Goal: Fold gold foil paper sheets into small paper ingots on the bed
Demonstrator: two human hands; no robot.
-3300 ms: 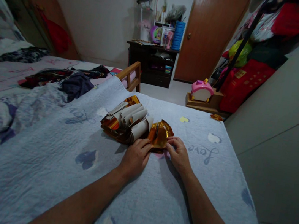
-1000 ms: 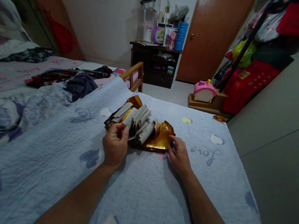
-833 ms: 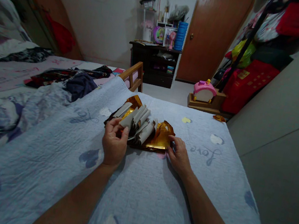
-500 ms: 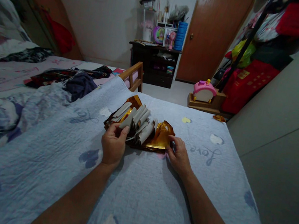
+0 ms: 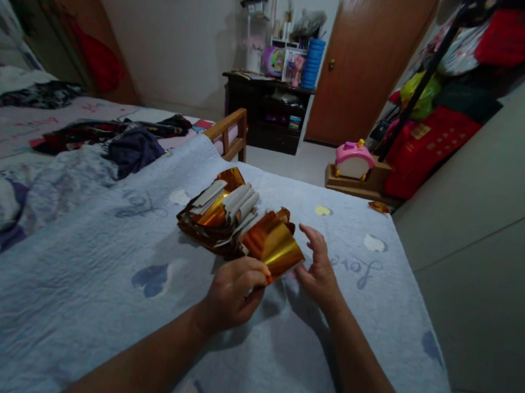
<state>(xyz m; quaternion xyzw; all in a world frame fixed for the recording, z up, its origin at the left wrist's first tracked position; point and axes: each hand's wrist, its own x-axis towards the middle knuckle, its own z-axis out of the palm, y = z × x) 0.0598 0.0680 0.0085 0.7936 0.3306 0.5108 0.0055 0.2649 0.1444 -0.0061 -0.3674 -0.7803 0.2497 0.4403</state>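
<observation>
My left hand (image 5: 236, 292) pinches the near corner of a shiny gold foil-paper sheet (image 5: 278, 248), which tilts up off the bed. Just right of that sheet is my right hand (image 5: 318, 267), its thumb and fingers spread apart around the sheet's right corner; it grips nothing that I can see. Behind and to the left lies a pile of folded papers (image 5: 240, 201), grey-white on one side and gold on the other. The sheet hides the right end of the pile.
A pale blue quilt (image 5: 127, 328) covers the bed under the papers. One small gold scrap (image 5: 379, 207) rests at its far right edge. Crumpled clothes (image 5: 133, 150) lie at the left. A white cabinet (image 5: 501, 252) stands along the right side.
My left hand has left the grey papers and moved right and nearer, now holding up a gold sheet. My right hand has opened its fingers from the gold paper.
</observation>
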